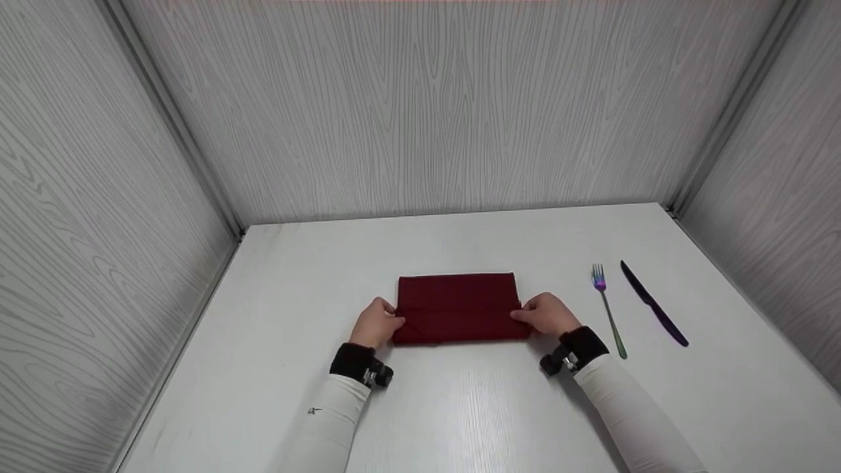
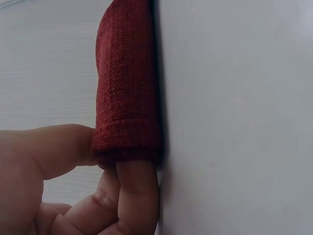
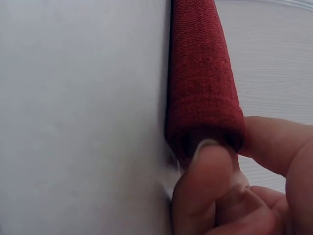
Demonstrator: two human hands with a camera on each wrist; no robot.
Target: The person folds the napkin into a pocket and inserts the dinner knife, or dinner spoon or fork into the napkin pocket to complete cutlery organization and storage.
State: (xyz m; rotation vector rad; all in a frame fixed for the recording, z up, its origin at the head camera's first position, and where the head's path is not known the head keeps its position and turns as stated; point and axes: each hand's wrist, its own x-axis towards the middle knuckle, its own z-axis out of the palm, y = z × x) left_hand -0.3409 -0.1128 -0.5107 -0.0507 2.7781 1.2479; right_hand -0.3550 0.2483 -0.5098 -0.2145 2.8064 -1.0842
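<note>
The left hand point(image 1: 376, 323) and right hand point(image 1: 549, 314) pinch the red cloth point(image 1: 456, 305); uneven pulling could loosen its folding between them, though we can't see inside clearly.

Two hands point(image 1: 376, 323) point(image 1: 550, 315), one cloth point(image 1: 458, 301), one fork point(image 1: 611, 318), one knife point(image 1: 650, 302), two wristbands point(image 1: 352, 360) point(image 1: 585, 344), two sleeves point(image 1: 328, 417) point(image 1: 634, 414), one table point(image 1: 453, 414)

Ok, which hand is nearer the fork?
Right: the right hand pinches the cloth at its right end, left of the fork; the left hand, farther off, holds the cloth's left end.

Nothing is legible, even the mark point(image 1: 315, 410) on the left sleeve point(image 1: 327, 427).
</note>
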